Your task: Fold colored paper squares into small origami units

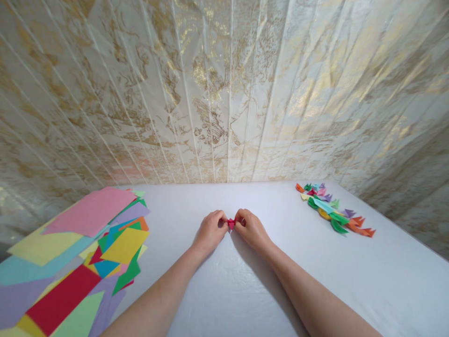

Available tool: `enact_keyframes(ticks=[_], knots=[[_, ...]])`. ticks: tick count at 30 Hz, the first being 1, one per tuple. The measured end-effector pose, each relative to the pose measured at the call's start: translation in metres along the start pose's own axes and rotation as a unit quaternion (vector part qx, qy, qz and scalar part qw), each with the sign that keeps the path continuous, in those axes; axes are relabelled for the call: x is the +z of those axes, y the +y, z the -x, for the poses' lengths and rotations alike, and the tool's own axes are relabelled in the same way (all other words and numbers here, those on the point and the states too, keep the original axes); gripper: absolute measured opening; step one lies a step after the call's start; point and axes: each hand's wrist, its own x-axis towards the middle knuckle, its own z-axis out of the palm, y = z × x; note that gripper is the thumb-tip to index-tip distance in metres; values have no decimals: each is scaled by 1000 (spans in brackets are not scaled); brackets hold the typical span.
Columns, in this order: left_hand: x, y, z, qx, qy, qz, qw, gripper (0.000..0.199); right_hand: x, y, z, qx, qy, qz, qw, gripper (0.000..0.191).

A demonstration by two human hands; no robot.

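A small folded piece of red paper (pixel 231 223) is held between my two hands near the middle of the white table (pixel 217 290). My left hand (pixel 212 227) pinches its left side between thumb and fingers. On the opposite side, my right hand (pixel 250 228) grips it the same way. Only the middle of the folded paper shows, with a point facing toward me; fingertips cover both ends.
Loose coloured paper sheets lie spread on the left, among them a pink sheet (pixel 94 210), a red sheet (pixel 65 299) and a yellow piece (pixel 124 245). Several small folded paper figures (pixel 324 206) sit in rows at the right. A gold-patterned curtain (pixel 210 117) hangs behind the table.
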Motion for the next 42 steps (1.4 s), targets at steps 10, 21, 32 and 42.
enact_keyframes(ticks=[10, 21, 32, 42], knots=[[-2, 4, 1, 10, -15, -33, 999, 11, 1, 1, 0, -4, 4, 0, 1000, 8], [-3, 2, 1, 12, 0, -53, 999, 12, 0, -2, 1, 3, 3, -8, 1000, 8], [-4, 5, 2, 9, -5, -75, 997, 11, 0, 1, 0, -4, 1, -5, 1000, 8], [-4, 5, 2, 12, -14, -77, 997, 11, -1, 0, 1, -1, -7, 1, 1000, 7]])
